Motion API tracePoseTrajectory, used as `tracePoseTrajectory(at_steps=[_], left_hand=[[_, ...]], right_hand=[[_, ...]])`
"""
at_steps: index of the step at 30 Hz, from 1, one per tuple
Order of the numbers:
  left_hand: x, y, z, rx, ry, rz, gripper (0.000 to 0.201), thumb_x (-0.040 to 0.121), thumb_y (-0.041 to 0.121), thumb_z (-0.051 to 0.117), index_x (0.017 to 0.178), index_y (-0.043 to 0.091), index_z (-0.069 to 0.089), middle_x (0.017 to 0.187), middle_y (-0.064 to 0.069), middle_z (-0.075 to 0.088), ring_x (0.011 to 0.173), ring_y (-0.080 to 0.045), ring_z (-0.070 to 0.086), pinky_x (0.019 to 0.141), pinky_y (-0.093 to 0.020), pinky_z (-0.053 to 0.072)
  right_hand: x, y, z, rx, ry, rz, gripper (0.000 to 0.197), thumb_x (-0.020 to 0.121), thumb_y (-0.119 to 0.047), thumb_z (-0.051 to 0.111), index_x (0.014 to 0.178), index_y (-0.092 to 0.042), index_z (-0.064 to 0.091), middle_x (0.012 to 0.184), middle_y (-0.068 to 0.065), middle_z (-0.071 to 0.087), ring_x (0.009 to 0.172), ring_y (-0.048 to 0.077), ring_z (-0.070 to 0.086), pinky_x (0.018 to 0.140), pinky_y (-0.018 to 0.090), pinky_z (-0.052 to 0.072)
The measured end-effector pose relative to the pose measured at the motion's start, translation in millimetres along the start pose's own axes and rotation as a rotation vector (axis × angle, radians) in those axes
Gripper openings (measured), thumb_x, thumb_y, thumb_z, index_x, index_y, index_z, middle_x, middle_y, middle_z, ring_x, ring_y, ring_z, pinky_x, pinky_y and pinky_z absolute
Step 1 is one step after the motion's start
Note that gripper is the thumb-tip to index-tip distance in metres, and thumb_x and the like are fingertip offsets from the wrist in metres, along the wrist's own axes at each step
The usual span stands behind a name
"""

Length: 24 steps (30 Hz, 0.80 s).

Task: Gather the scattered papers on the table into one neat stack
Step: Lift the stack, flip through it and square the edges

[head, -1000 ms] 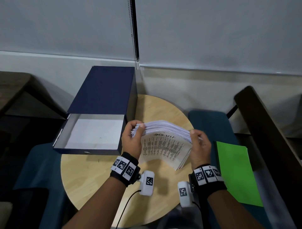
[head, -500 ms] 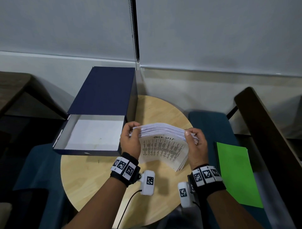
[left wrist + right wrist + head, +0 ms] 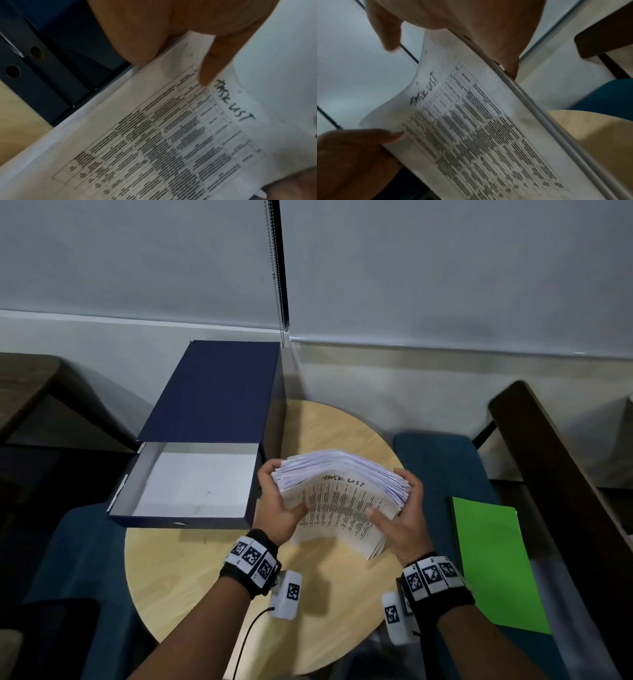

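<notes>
A thick stack of white printed papers (image 3: 337, 501) stands on its lower edge on the round wooden table (image 3: 191, 577), bowed so its top edge fans out. The front sheet carries a printed table and a handwritten heading (image 3: 233, 102). My left hand (image 3: 277, 508) grips the stack's left side, thumb on the front sheet. My right hand (image 3: 400, 515) grips the right side, thumb on the front and fingers curled over the top corner. The same printed sheet (image 3: 479, 135) fills the right wrist view.
An open dark blue box file (image 3: 205, 446) with a white inside lies at the table's back left, close to my left hand. A green folder (image 3: 493, 559) lies on a blue seat at the right. A blind cord (image 3: 277, 268) hangs behind.
The stack has stayed upright between both hands. My right hand has shifted its grip, with the thumb now laid on the front sheet. The top edge looks more even.
</notes>
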State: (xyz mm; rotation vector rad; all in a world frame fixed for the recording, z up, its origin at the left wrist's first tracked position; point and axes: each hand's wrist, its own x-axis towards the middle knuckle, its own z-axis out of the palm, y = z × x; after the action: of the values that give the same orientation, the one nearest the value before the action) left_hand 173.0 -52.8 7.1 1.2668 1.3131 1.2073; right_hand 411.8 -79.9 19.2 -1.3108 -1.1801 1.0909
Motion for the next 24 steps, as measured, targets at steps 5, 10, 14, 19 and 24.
tracePoseTrajectory(at_steps=[5,10,14,19,24], left_hand=[[7,12,12,-0.092,0.060,-0.045,0.055,0.074,0.003,0.067,0.113,0.032,0.041,0.114,-0.006,0.058,0.101,-0.021,0.062,0.084,-0.035,0.055],[14,11,5,0.068,0.121,-0.131,0.032,0.075,0.025,0.068,0.101,0.028,0.050,0.119,-0.019,0.051,0.108,-0.030,0.058,0.094,-0.049,0.051],[12,34,9,0.489,0.315,0.153,0.068,0.071,0.015,0.073,0.129,0.008,0.039,0.134,-0.009,0.036,0.124,-0.020,0.041,0.110,-0.045,0.040],[18,97,25,1.097,-0.136,0.482,0.079,0.071,0.049,0.073,0.139,0.026,0.038,0.148,0.001,0.040,0.142,-0.022,0.032,0.113,-0.042,0.029],[35,105,17,1.029,-0.433,0.245,0.026,0.083,0.036,0.069,0.106,0.028,0.058,0.093,0.003,0.071,0.087,-0.021,0.067,0.075,-0.037,0.056]], right_hand=[[3,-1,11,-0.187,0.143,0.052,0.065,0.080,0.006,0.060,0.107,-0.050,0.041,0.110,-0.011,0.061,0.095,0.001,0.064,0.087,0.032,0.055],[5,1,10,-0.226,0.137,0.086,0.029,0.092,-0.021,0.062,0.115,-0.034,0.050,0.097,-0.024,0.060,0.087,-0.012,0.059,0.078,0.006,0.043],[6,-2,9,-0.281,0.142,0.050,0.038,0.094,-0.026,0.059,0.130,-0.012,0.053,0.081,-0.016,0.058,0.077,0.010,0.063,0.080,0.023,0.050],[16,-22,2,-0.473,-0.019,-0.203,0.030,0.089,-0.001,0.061,0.113,-0.019,0.061,0.088,-0.010,0.069,0.078,-0.002,0.067,0.069,0.021,0.055],[31,-48,-10,-0.569,-0.151,-0.370,0.033,0.085,0.001,0.061,0.111,-0.019,0.065,0.097,-0.006,0.072,0.088,0.008,0.067,0.075,0.025,0.056]])
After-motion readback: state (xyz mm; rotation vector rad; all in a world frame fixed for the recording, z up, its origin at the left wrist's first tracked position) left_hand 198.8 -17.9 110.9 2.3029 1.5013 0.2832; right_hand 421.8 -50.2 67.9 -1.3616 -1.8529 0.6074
